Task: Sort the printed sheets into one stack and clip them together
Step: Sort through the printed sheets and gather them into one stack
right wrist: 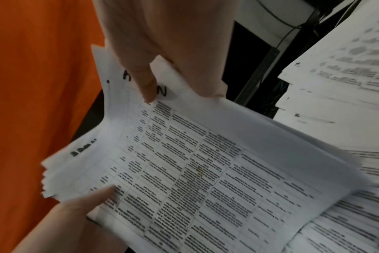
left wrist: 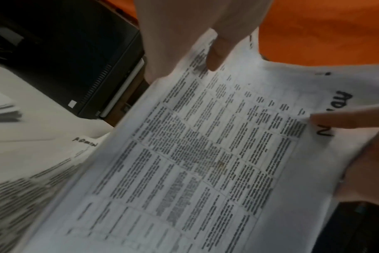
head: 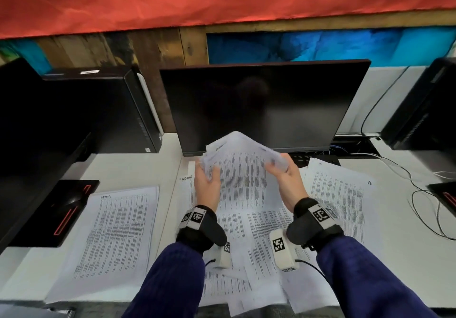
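White printed sheets, a bundle of them, are pinched at the top corners between the thumb and fingers of my left hand and my right hand, raised in front of the monitor, its top edges uneven. Below the monitor, more loose sheets lie overlapping on the white desk under my wrists. Left of the monitor sit a separate sheet, a black mouse pad and a black computer case.

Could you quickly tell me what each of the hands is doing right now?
Left hand: grips the white printed paper bundle at its far left corner.
Right hand: grips the same bundle's far right corner.
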Demonstrator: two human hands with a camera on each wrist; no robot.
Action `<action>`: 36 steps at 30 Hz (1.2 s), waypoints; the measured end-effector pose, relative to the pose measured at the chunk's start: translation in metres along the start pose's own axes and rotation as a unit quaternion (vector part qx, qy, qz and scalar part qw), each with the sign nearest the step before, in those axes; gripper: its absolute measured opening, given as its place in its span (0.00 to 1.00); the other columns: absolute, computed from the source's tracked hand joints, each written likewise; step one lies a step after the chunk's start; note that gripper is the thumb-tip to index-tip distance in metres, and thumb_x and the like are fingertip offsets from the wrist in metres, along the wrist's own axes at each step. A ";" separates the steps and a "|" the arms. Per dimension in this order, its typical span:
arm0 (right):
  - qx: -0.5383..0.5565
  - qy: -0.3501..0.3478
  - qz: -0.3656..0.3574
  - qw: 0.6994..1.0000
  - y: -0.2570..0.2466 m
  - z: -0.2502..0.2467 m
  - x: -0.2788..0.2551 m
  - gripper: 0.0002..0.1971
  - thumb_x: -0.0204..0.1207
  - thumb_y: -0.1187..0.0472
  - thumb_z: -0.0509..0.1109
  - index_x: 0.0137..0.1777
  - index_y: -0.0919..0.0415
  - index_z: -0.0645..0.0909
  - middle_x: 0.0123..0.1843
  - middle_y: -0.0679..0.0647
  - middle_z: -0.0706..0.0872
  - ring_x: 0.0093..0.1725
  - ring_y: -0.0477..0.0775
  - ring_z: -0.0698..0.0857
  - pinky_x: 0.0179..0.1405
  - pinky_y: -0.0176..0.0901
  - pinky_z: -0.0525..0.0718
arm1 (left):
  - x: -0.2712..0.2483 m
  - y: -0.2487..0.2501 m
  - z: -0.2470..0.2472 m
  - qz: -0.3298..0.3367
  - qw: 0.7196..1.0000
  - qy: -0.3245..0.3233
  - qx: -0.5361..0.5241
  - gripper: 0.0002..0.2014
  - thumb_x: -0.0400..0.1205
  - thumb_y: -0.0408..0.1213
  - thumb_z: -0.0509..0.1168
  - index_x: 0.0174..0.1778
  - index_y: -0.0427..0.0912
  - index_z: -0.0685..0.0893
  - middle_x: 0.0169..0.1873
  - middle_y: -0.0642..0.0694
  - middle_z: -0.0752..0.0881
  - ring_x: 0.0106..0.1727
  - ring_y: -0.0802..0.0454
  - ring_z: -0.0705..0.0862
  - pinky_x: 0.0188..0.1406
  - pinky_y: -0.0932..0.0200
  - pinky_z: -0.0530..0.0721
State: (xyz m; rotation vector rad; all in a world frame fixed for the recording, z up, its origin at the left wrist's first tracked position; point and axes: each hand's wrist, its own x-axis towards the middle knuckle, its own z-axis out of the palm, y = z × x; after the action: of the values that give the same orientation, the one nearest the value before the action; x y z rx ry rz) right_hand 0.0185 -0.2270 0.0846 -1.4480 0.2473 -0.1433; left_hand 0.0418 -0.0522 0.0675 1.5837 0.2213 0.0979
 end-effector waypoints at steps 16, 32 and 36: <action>-0.014 0.023 -0.021 0.999 0.005 0.022 -0.009 0.09 0.81 0.68 0.61 0.50 0.51 0.74 0.50 0.49 0.81 0.48 0.46 0.81 0.47 0.40 0.80 | -0.005 -0.017 -0.007 0.032 0.998 0.043 0.025 0.23 0.85 0.36 0.60 0.75 0.47 0.62 0.60 0.49 0.78 0.58 0.52 0.79 0.48 0.65 0.80; -0.395 -0.031 -0.117 0.911 -0.066 -0.011 0.010 0.12 0.72 0.61 0.76 0.55 0.53 0.83 0.45 0.50 0.87 0.49 0.53 0.83 0.59 0.48 0.78 | 0.001 0.053 0.017 0.393 0.811 -0.067 0.427 0.09 0.83 0.27 0.57 0.52 0.45 0.76 0.44 0.51 0.79 0.45 0.51 0.76 0.52 0.55 0.71; -0.238 -0.017 -0.049 0.970 -0.044 -0.031 0.008 0.07 0.73 0.64 0.75 0.50 0.59 0.87 0.46 0.55 0.92 0.47 0.58 0.91 0.54 0.55 0.87 | 0.007 0.048 0.008 0.376 0.794 -0.068 0.473 0.04 0.85 0.40 0.59 0.53 0.46 0.76 0.45 0.51 0.80 0.48 0.48 0.79 0.53 0.52 0.72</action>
State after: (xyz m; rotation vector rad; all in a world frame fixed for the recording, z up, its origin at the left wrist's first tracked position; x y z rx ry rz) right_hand 0.0207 -0.2643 0.1243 -1.9399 0.1897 -0.1451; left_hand 0.0543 -0.0589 0.1146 2.5978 -0.5970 0.5612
